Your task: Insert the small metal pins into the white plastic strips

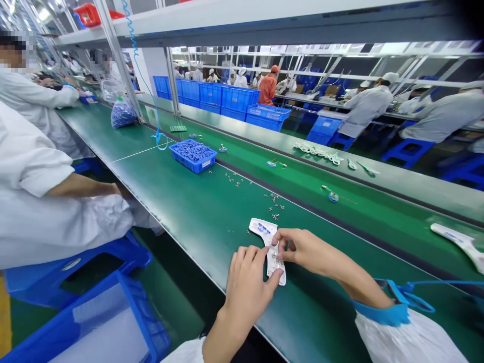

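A white curved plastic shell (270, 228) lies on the green bench, with small blue and metallic parts inside it. My left hand (247, 282) grips its near end, the thumb on the lower edge and the fingertips along the left side. Over the middle of the shell my right hand (302, 247) has thumb and forefinger pinched; whatever sits between them is too small to make out. A blue wrist strap (381, 307) circles my right wrist. Just beyond the shell, small metal pieces (275, 197) lie scattered.
A blue bin (194, 164) of small blue parts stands farther left. Wired parts (333, 196) and another white shell (459, 244) lie on the green belt strip. A bag of blue parts (123, 113) is beyond. A co-worker's sleeve (56, 217) is at left.
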The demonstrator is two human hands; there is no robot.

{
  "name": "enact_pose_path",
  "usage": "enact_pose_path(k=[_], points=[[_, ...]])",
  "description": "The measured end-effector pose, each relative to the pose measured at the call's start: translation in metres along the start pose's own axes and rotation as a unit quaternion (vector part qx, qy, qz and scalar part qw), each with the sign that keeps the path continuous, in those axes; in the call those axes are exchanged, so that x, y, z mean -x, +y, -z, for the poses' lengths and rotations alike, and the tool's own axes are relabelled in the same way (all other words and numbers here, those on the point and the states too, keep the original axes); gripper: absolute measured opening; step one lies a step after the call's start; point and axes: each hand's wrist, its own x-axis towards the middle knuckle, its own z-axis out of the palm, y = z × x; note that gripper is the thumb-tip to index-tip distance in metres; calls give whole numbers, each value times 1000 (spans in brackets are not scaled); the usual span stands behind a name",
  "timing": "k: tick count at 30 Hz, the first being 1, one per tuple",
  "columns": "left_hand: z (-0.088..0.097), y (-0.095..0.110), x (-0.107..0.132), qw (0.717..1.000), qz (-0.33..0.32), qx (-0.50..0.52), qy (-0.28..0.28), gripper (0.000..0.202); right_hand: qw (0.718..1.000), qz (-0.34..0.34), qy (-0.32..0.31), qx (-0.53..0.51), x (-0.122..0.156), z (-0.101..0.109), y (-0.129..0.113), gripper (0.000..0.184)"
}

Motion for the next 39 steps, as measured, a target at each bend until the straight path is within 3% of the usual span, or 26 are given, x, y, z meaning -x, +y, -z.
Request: enact_pose_path(k=[9,15,18,22,30,39], points=[[0,0,-1,1000,5,-5,1,41,999,-36,-1,8,-8,-4,14,13],[1,0,0,1000,-5,7,12,41,971,-94,-20,-221,-7,-11,25,42],[2,0,2,1000,-4,14,11,39,942,-113,-9,-315,0,-12,21,43],[2,0,3,1000,3,17,16,40,919,-143,26,-367,8,-17,15,37],[7,0,6,1000,-4,7,-9,42,918,-112,67,-375,18,-38,7,28],[13,2,13,1000,-5,-25,-11,40,908,-47,117,-399,24,-64,18,34]])
